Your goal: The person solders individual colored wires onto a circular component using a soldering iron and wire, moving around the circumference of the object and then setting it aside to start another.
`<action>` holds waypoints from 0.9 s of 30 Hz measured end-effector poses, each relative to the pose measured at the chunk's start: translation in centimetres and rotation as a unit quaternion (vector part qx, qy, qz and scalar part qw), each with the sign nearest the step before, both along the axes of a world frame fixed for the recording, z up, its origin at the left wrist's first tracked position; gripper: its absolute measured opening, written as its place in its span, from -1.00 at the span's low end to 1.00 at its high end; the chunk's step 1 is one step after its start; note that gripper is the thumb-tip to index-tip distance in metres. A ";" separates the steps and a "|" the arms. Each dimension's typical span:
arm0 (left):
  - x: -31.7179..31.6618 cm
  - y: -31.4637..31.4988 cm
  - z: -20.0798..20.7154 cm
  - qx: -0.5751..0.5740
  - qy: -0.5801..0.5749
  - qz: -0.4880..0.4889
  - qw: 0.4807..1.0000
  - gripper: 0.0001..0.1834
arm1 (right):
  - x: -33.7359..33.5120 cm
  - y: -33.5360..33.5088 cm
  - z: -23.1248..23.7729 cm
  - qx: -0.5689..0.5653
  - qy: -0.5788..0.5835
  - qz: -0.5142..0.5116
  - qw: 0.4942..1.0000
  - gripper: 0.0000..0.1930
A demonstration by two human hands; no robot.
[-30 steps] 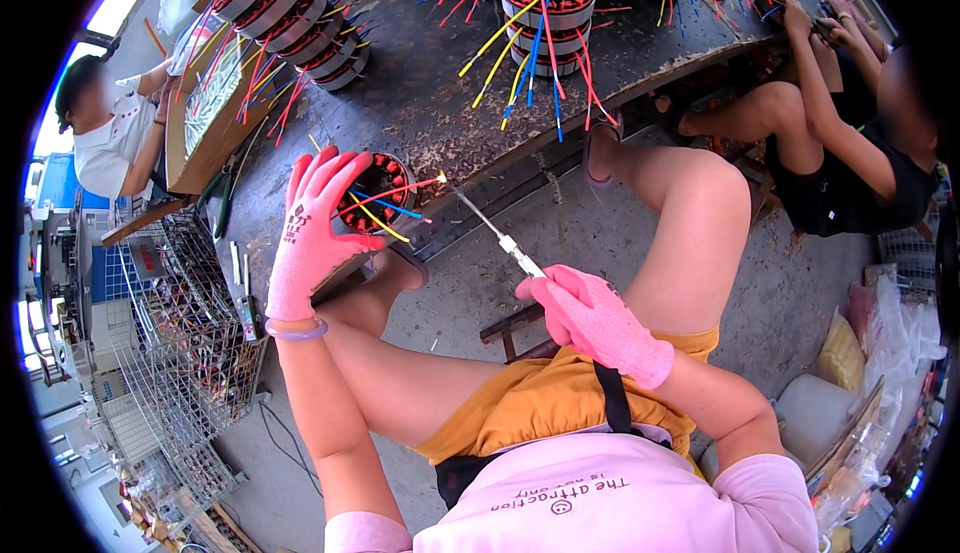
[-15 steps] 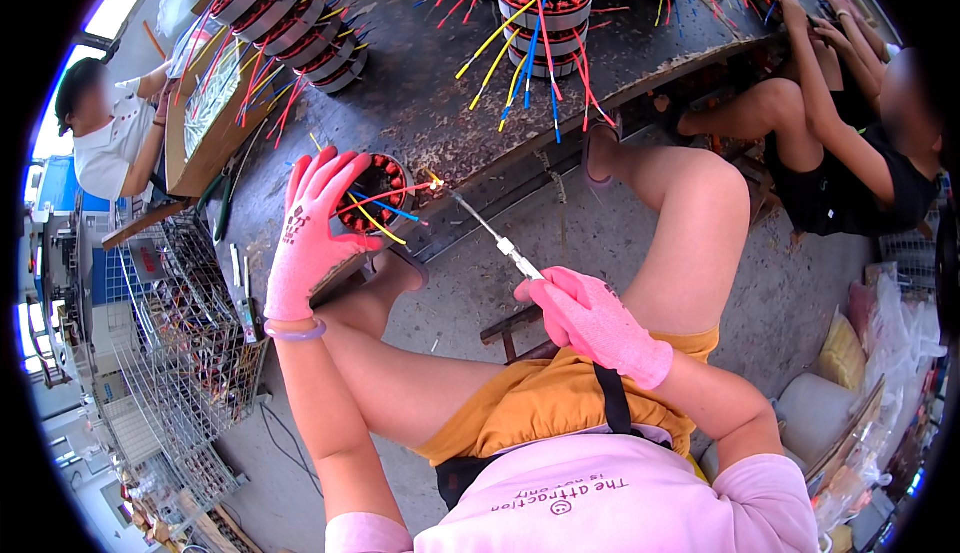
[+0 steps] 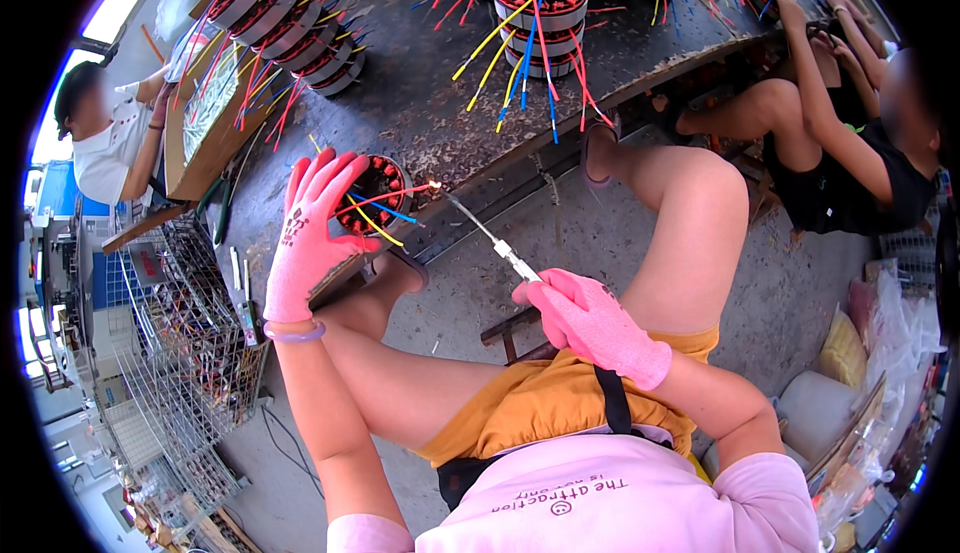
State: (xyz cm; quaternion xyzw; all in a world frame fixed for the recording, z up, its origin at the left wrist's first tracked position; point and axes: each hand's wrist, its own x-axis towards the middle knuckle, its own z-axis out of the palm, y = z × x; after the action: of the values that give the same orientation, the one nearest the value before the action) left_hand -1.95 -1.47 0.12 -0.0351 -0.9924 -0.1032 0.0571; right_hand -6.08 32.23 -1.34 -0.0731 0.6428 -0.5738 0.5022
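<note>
Near the table's front edge stands a small motor stator (image 3: 388,171) with dark and red windings. My left hand (image 3: 312,238), in a pink glove, curves around its left side, fingers spread and thumb at the near side. Red, blue and yellow leads stick out of the stator to the right. My right hand (image 3: 597,325), also gloved in pink, grips a slender metal-tipped tool (image 3: 510,255) with a white handle section. A red lead (image 3: 405,193) ends in a small bright glow close to the tool's tip; whether they touch, I cannot tell.
Stacks of stators (image 3: 545,28) with coloured leads stand farther back on the dark worktable (image 3: 440,123). One leaning stack (image 3: 290,28) is at the left beside a cardboard box (image 3: 190,168). Wire baskets (image 3: 190,353) are at the left. Co-workers sit at the left and right.
The orange flame at the red lead's end has shrunk to a small bright spot. Both hands have stayed nearly in place.
</note>
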 end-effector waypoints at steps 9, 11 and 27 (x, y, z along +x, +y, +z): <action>-0.1 0.0 0.0 -0.004 0.003 -0.004 1.000 0.06 | -0.1 0.3 0.1 -0.002 -0.008 -0.001 1.000 -0.63; -0.1 0.0 -0.1 -0.004 0.003 -0.004 1.000 0.06 | -0.1 0.3 0.0 -0.004 -0.009 -0.003 1.000 -0.63; 0.0 0.1 -0.1 0.016 0.012 0.002 1.000 0.02 | -0.1 0.2 0.3 -0.002 -0.025 -0.012 1.000 -0.65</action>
State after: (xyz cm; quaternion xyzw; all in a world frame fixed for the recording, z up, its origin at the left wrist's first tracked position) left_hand -1.97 -1.33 0.05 -0.0336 -0.9899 -0.1186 0.0697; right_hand -6.14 32.40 -1.05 -0.0518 0.6295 -0.5828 0.5113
